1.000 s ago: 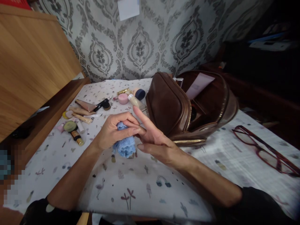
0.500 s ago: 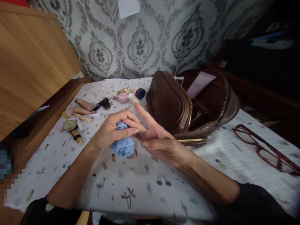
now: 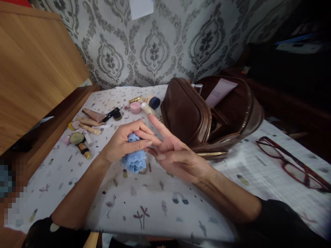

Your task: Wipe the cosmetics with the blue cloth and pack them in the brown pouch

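A crumpled blue fluffy cloth is gripped in my left hand, between the thumb and the curled fingers. Most of the cloth bulges out below the thumb. My right hand meets it from the right, palm turned partly up, with the index finger stretched out and the thumb apart. The left fingertips touch the right hand's other fingers, which are partly hidden there. Just behind the hands lies a small tube with a white cap. Both hands are above the patterned white tablecloth.
An open brown leather bag stands behind my right hand, a pink tube sticking out. Red-framed glasses lie at right. Brushes, a pink jar, a green-lidded compact and other cosmetics lie left and behind. A wooden panel rises at left.
The cloth has shifted very slightly left in my left hand. Both hands keep almost the same pose, and the surrounding things have not moved.
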The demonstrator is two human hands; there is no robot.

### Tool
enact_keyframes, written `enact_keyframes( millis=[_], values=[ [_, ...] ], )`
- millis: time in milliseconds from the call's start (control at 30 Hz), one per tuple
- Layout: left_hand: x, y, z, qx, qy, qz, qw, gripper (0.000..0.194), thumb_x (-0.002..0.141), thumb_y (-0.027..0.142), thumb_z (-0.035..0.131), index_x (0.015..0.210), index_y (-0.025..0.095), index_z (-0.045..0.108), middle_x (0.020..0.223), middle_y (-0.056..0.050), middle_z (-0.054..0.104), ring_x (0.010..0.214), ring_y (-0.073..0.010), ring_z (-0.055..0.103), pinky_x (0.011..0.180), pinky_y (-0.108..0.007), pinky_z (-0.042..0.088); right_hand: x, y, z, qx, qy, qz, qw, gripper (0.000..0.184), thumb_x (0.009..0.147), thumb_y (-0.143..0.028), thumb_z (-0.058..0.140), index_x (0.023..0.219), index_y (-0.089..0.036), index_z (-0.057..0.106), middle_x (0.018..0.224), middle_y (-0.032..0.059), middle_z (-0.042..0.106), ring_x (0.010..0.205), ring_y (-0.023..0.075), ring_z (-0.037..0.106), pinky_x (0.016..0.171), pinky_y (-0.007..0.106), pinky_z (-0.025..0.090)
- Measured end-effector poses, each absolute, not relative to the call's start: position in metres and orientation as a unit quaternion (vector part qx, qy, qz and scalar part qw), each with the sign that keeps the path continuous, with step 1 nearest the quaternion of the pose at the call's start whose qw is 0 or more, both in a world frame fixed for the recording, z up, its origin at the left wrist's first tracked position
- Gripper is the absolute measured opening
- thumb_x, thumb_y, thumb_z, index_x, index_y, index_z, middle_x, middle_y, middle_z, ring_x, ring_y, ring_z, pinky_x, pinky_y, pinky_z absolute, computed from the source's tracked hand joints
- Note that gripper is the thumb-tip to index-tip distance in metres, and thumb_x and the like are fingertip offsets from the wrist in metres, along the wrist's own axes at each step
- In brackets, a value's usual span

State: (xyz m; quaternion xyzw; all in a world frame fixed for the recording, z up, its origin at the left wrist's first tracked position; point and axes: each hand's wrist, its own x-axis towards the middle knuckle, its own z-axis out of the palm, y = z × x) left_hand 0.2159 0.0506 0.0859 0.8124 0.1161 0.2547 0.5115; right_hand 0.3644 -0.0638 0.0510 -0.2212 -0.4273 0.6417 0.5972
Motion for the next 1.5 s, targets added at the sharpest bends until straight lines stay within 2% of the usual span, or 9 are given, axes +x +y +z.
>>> enact_keyframes(
  millis=[200, 500, 767, 933, 1067, 1133, 1200, 1300, 1500],
  values=[
    [0.217, 0.051, 0.083, 0.817, 0.121, 0.270, 0.495, 0.017, 0.086, 0.033, 0.070, 0.081, 0.018, 0.065, 0.079, -0.001, 0.072, 0.069, -0.0134, 0.064, 0.064, -0.023, 0.052, 0.364, -0.063, 0.049, -0.253, -0.442, 0.620, 0.597, 0.094, 0.073, -0.012, 0.062, 0.155, -0.042, 0.026, 0.147, -0.0007, 0.055, 0.144, 0.0206, 0.040, 0.119, 0.049, 0.030],
    [0.216, 0.051, 0.084, 0.810, 0.115, 0.242, 0.522, 0.018, 0.091, 0.036, 0.065, 0.091, 0.018, 0.067, 0.082, -0.004, 0.074, 0.069, -0.0138, 0.065, 0.065, -0.024, 0.053, 0.365, -0.062, 0.048, -0.240, -0.421, 0.638, 0.598, 0.095, 0.072, -0.010, 0.058, 0.155, -0.042, 0.024, 0.144, -0.0027, 0.058, 0.139, 0.0170, 0.047, 0.121, 0.047, 0.024],
    [0.215, 0.051, 0.083, 0.817, 0.125, 0.244, 0.507, 0.020, 0.091, 0.037, 0.065, 0.092, 0.017, 0.068, 0.085, -0.005, 0.074, 0.074, -0.0154, 0.065, 0.069, -0.026, 0.054, 0.366, -0.061, 0.048, -0.243, -0.422, 0.632, 0.603, 0.087, 0.074, -0.014, 0.059, 0.151, -0.042, 0.031, 0.142, -0.0016, 0.059, 0.135, 0.0193, 0.051, 0.116, 0.047, 0.034],
    [0.217, 0.058, 0.077, 0.809, 0.178, 0.306, 0.469, 0.022, 0.088, 0.042, 0.066, 0.091, 0.020, 0.068, 0.069, 0.001, 0.065, 0.061, -0.0127, 0.060, 0.057, -0.023, 0.047, 0.364, -0.057, 0.039, -0.284, -0.396, 0.595, 0.639, 0.069, 0.077, -0.016, 0.063, 0.141, -0.036, 0.046, 0.134, 0.0016, 0.064, 0.129, 0.0218, 0.055, 0.114, 0.049, 0.037],
    [0.220, 0.063, 0.071, 0.771, 0.225, 0.360, 0.474, 0.022, 0.086, 0.043, 0.068, 0.087, 0.021, 0.065, 0.062, 0.003, 0.061, 0.054, -0.0116, 0.058, 0.050, -0.022, 0.043, 0.353, -0.056, 0.022, -0.378, -0.456, 0.498, 0.633, 0.055, 0.083, -0.023, 0.066, 0.136, -0.030, 0.051, 0.137, 0.0067, 0.059, 0.130, 0.0249, 0.051, 0.108, 0.047, 0.042],
    [0.222, 0.063, 0.070, 0.745, 0.236, 0.370, 0.502, 0.025, 0.083, 0.044, 0.072, 0.084, 0.020, 0.063, 0.058, 0.004, 0.058, 0.049, -0.0106, 0.056, 0.046, -0.021, 0.041, 0.347, -0.058, 0.015, -0.422, -0.524, 0.462, 0.578, 0.056, 0.085, -0.027, 0.067, 0.138, -0.027, 0.049, 0.129, 0.0082, 0.060, 0.120, 0.0253, 0.055, 0.099, 0.043, 0.046],
    [0.223, 0.062, 0.070, 0.722, 0.240, 0.366, 0.536, 0.029, 0.079, 0.046, 0.075, 0.084, 0.021, 0.061, 0.055, 0.005, 0.056, 0.044, -0.0098, 0.054, 0.043, -0.021, 0.040, 0.342, -0.060, 0.010, -0.462, -0.577, 0.431, 0.517, 0.056, 0.087, -0.030, 0.066, 0.139, -0.024, 0.047, 0.107, 0.0052, 0.064, 0.096, 0.0223, 0.059, 0.085, 0.039, 0.048],
    [0.223, 0.061, 0.071, 0.699, 0.247, 0.349, 0.574, 0.033, 0.075, 0.046, 0.078, 0.086, 0.021, 0.060, 0.053, 0.006, 0.056, 0.043, -0.0105, 0.056, 0.043, -0.020, 0.044, 0.339, -0.061, 0.006, -0.498, -0.607, 0.400, 0.473, 0.048, 0.089, -0.029, 0.063, 0.135, -0.023, 0.048, 0.081, -0.0021, 0.055, 0.072, 0.0167, 0.050, 0.069, 0.033, 0.043],
    [0.224, 0.064, 0.069, 0.633, 0.303, 0.320, 0.637, 0.042, 0.070, 0.050, 0.079, 0.088, 0.020, 0.057, 0.051, 0.007, 0.056, 0.041, -0.0140, 0.059, 0.040, -0.022, 0.046, 0.340, -0.057, 0.005, -0.463, -0.580, 0.428, 0.515, 0.043, 0.087, -0.033, 0.067, 0.126, -0.023, 0.052, 0.092, 0.0010, 0.059, 0.089, 0.0202, 0.055, 0.079, 0.034, 0.044]
  ],
)
